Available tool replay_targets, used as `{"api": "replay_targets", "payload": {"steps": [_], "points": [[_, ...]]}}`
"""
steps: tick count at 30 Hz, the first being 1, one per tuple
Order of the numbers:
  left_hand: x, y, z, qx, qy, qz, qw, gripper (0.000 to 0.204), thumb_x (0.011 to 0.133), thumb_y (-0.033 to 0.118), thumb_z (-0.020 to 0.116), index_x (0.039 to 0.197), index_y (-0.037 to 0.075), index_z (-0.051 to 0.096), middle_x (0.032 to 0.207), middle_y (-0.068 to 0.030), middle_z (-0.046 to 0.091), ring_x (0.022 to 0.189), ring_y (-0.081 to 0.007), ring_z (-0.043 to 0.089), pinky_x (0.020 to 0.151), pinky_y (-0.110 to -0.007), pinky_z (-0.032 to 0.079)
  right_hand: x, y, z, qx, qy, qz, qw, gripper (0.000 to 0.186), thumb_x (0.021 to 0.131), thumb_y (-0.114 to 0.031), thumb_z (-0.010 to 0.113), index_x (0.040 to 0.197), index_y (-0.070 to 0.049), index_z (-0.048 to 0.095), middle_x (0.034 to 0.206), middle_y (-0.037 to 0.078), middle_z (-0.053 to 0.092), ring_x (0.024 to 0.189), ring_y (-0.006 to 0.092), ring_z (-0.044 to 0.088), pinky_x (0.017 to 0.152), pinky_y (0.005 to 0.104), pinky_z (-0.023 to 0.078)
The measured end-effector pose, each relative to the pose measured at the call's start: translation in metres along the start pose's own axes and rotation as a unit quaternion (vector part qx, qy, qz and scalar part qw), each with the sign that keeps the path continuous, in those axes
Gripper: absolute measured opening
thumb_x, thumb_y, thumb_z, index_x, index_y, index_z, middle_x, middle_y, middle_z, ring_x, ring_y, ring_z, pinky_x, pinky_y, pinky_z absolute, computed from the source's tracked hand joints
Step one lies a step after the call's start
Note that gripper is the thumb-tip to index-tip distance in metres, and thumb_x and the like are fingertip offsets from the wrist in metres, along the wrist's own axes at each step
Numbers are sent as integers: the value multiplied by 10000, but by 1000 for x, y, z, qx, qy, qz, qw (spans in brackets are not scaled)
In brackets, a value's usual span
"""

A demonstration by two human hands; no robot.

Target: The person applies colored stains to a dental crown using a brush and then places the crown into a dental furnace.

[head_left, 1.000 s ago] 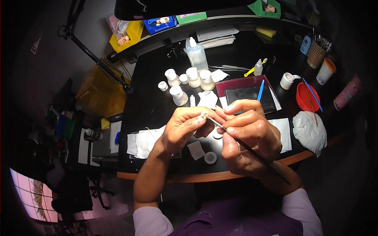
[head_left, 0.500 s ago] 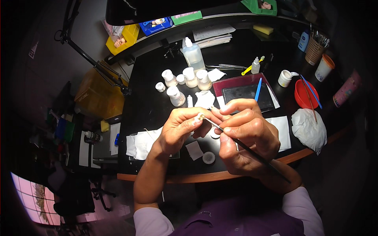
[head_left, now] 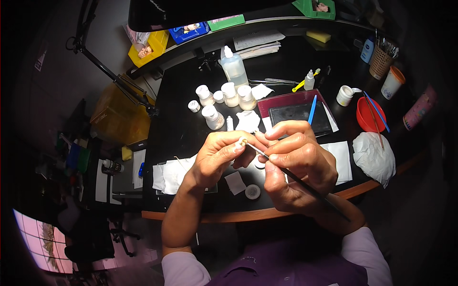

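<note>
My left hand (head_left: 217, 157) is closed, pinching a small cream-coloured piece (head_left: 243, 141) between thumb and forefinger above the desk. My right hand (head_left: 298, 169) grips a thin brush (head_left: 313, 190) with a dark handle, whose fine tip touches or nearly touches the piece; some of its fingers are curled and reach close to my left hand. Under and behind my hands lie a small white paper square (head_left: 235, 183), a round grey lid (head_left: 252, 192), folded white sheets (head_left: 169, 176) and a crumpled tissue (head_left: 247, 119).
White jars (head_left: 213, 117), a large bottle (head_left: 234, 70), a dark palette in a maroon tray (head_left: 265, 99), a red bowl (head_left: 369, 117), a white bag (head_left: 374, 157), a brush holder (head_left: 381, 63), a lamp arm (head_left: 109, 73) and coloured bins (head_left: 153, 47) surround the work spot on the black desk (head_left: 181, 86).
My hands and the brush keep nearly the same pose, with only slight shifts. Compared with one second ago, the whole scene sits slightly further left in the picture.
</note>
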State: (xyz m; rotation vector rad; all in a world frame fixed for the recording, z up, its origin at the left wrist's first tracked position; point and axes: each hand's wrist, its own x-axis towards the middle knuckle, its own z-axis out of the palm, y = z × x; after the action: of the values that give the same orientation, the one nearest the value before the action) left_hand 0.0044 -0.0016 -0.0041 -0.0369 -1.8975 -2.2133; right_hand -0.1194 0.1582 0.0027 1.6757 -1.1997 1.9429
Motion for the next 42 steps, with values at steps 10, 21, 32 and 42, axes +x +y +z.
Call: {"api": "replay_targets", "payload": {"steps": [10,21,32,42], "points": [[0,1,-1,-5,-8,-3,1000,413,934,251,587,1094,-126,632,1026,-174,659,836,-142,588,741,-276,486,0,-1,0,4,-3,1,1000,195,707,71,685,860,-18,602,774,102,652,838,293,678,755,364,542],[-3,2,-3,18,2,-22,1000,397,932,234,571,1093,-123,632,1039,-178,659,841,-141,584,755,-278,495,-1,-4,-4,13,-49,21,998,236,747,111,593,948,-6,552,826,142,663,956,304,632,839,402,561],[-1,3,1,-3,0,-22,1000,386,949,243,560,1077,-112,637,968,-147,644,773,-118,554,691,-264,472,0,-4,-1,15,-15,30,999,182,735,70,643,886,-9,578,796,114,661,876,299,660,790,386,550],[0,7,7,-14,11,-29,999,360,999,229,527,1113,-98,626,894,-97,633,713,-93,525,625,-247,435,-2,1,0,13,-15,36,999,151,771,42,655,894,-11,584,789,107,671,856,280,654,807,394,547]]}}
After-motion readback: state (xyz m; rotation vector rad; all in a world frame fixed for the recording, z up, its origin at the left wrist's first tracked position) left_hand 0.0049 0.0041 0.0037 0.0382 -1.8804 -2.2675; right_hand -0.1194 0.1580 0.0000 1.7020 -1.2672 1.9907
